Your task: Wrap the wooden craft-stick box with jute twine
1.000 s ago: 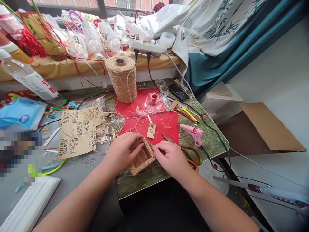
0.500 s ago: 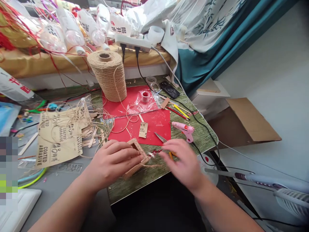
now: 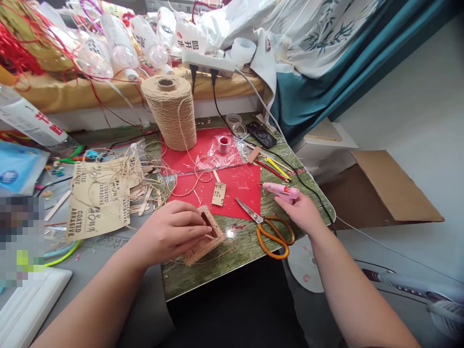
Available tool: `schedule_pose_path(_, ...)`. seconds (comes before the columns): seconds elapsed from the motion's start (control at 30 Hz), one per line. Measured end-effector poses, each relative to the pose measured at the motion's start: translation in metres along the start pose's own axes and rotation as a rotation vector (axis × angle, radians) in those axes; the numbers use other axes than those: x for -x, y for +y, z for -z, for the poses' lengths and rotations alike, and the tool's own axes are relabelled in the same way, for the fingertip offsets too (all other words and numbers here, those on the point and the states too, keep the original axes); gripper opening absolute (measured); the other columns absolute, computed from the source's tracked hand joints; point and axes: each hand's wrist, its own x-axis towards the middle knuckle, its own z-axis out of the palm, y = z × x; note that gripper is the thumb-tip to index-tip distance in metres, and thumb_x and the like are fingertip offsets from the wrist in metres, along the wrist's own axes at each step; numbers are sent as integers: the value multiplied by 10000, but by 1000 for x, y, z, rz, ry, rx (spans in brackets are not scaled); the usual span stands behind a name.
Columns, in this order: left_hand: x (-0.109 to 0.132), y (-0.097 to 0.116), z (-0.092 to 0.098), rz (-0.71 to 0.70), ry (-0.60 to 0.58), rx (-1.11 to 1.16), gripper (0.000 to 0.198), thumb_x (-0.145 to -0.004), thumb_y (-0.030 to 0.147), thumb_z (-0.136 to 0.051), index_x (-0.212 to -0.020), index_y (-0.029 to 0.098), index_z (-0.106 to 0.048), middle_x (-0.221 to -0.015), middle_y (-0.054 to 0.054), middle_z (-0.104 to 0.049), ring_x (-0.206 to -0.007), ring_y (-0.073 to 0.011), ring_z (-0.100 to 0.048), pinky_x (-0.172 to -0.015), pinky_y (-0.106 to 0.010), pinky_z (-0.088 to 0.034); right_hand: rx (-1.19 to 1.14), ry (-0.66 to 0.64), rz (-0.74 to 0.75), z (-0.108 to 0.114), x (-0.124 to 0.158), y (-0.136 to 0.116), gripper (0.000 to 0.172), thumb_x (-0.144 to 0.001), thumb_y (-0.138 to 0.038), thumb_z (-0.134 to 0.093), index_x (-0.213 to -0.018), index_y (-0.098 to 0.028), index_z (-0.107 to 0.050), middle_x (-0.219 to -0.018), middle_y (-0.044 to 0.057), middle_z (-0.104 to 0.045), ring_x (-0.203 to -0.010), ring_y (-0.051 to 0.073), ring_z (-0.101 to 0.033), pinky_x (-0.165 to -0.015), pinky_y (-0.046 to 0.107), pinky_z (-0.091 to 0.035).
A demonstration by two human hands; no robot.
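A small box wrapped in twine (image 3: 212, 244) rests on the green wood-patterned table near its front edge. My left hand (image 3: 177, 227) lies over its left side, fingers closed on the wall and partly hiding the opening. Further right, my right hand (image 3: 302, 212) is wrapped around the grip of a pink hot glue gun (image 3: 281, 188), whose nozzle points left. Between the two hands lies a pair of scissors (image 3: 270, 229) with orange handles and slightly parted blades. A scrap of sandpaper (image 3: 219, 194) sits on the red sheet (image 3: 235, 176) beyond the box.
A large twine spool (image 3: 172, 113) stands at the back, its loose strand running over the table. Sandpaper sheets (image 3: 97, 198) and craft sticks (image 3: 145, 200) lie left. Pencils (image 3: 277, 169), a black phone (image 3: 261, 134) and a power cable (image 3: 308, 179) are at right.
My right hand has left the scissors, which now lie on the table, and moved right to take hold of the glue gun. My left hand stays on the box.
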Motion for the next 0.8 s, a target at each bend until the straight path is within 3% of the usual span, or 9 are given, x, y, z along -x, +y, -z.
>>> schedule_pose_path(0.13,3,-3,-2,-18,-5,-50,306,-940,196,-724,-1242,245,-706,-1120,-54,-800,-1063,-229,-716,-896,-381,-599,-112,-161,-157,2,8,-21,367,-864,-457,-801,-1113,-188,-791,-1039,121,-798,-684,180,-675,-618,323,-569)
schedule_pose_path(0.23,6,-5,-2,-40,-11,-83,306,-945,220,-727,-1246,267,-706,-1197,-52,-791,-1082,-234,-724,-906,-381,-591,-207,-340,-166,-11,22,-54,355,-863,-418,-826,-1145,-203,-807,-990,101,-804,-599,148,-636,-576,306,-555)
schedule_pose_path(0.33,8,-6,-2,-47,-31,-104,309,-960,216,-708,-1267,256,-696,-1226,-55,-786,-1122,-234,-719,-932,-375,-576,-276,-596,-102,-35,31,-91,414,-953,-419,-734,-1330,-246,-742,-1160,101,-795,-821,206,-722,-710,341,-609)
schedule_pose_path(0.43,7,-5,-2,-59,-12,-102,288,-963,221,-709,-1251,221,-697,-1154,-58,-803,-1098,-234,-725,-905,-365,-566,-278,-782,-34,-55,35,-111,410,-1031,-411,-616,-1410,-273,-688,-1371,97,-717,-1148,268,-694,-913,412,-614)
schedule_pose_path(0.5,6,-4,-2,-65,4,-95,275,-967,230,-705,-1241,216,-700,-1127,-58,-808,-1096,-238,-726,-891,-362,-560,-229,-790,-28,-62,36,-112,399,-1032,-406,-616,-1398,-265,-693,-1297,95,-740,-1121,258,-700,-928,409,-611)
schedule_pose_path(0.63,3,-3,-1,-91,29,-77,230,-994,209,-658,-1220,211,-703,-1119,-61,-809,-1096,-226,-732,-874,-350,-555,-70,-705,-29,-66,38,-105,368,-1007,-415,-661,-1314,-228,-734,-947,51,-748,-817,198,-692,-784,362,-618)
schedule_pose_path(0.8,2,0,1,-108,42,-59,213,-997,190,-647,-1203,193,-703,-1104,-68,-808,-1064,-218,-739,-861,-353,-557,-141,-751,-33,-68,38,-111,365,-1030,-371,-624,-1379,-303,-705,-1156,56,-776,-962,214,-727,-894,373,-619)
